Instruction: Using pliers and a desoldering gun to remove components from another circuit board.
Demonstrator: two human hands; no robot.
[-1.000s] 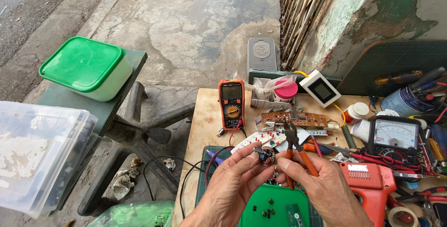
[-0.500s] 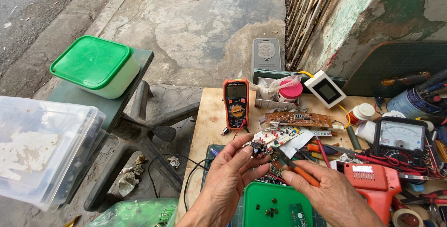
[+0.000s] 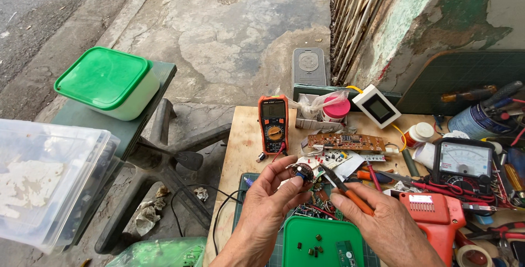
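Observation:
My left hand [image 3: 269,208] pinches a small round electronic part [image 3: 302,173] with wires between thumb and fingertips, raised above the wooden table [image 3: 241,142]. My right hand [image 3: 383,224] grips orange-handled pliers [image 3: 342,184], whose tip points at that part, close to touching it. Below both hands lies a green tray lid [image 3: 321,243] holding a few tiny components. A brown circuit board [image 3: 344,141] lies just beyond the hands.
An orange multimeter [image 3: 273,123] stands at the table's back left. An analog meter [image 3: 462,161], an orange drill [image 3: 437,218], a white display box [image 3: 377,106] and several tools crowd the right. To the left are a green-lidded container [image 3: 106,81] and a clear plastic bin [image 3: 46,179].
My left hand has lifted the small part higher and turned it. The pliers have swung in so that the tip meets the part. My head view has shifted slightly.

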